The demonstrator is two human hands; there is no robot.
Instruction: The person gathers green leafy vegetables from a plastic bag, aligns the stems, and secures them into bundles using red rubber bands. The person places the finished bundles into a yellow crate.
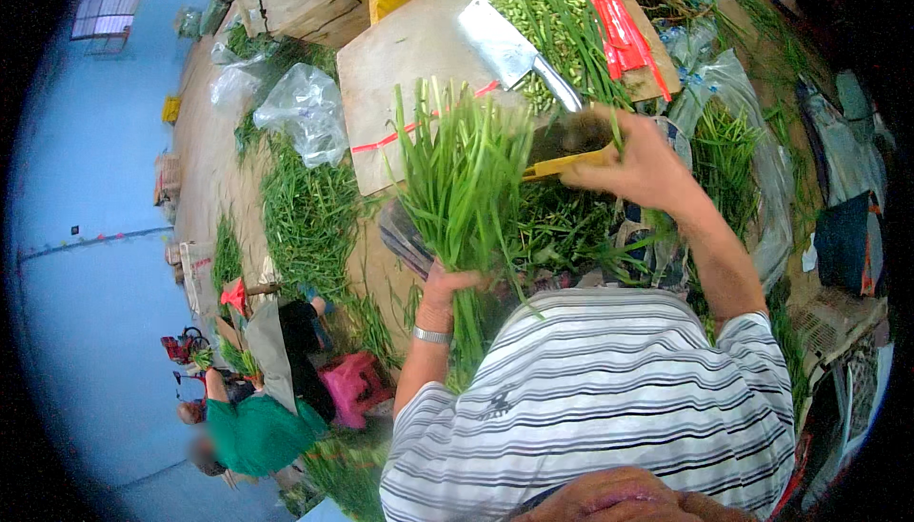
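My left hand [447,284], with a metal watch band at the wrist, is closed around an upright bunch of long green chive-like stalks [462,170]. The tops fan out over the near edge of a wooden board [381,84], and the lower ends hang below my fist. To the right, my right hand [633,165] is beside a yellow edge [562,166], thumb and fingers apart. A green strand lies against its fingers; whether it is held I cannot make out. Beyond, a cleaver [505,46] rests on the board, its handle toward my right hand.
Cut green stalks [547,12] and red ties [609,22] lie on the board. Loose greens [305,222] and a clear plastic bag [305,112] cover floor at left. A person in green [257,431] sits near a pink stool [354,389]. Bagged greens [728,150] stand right.
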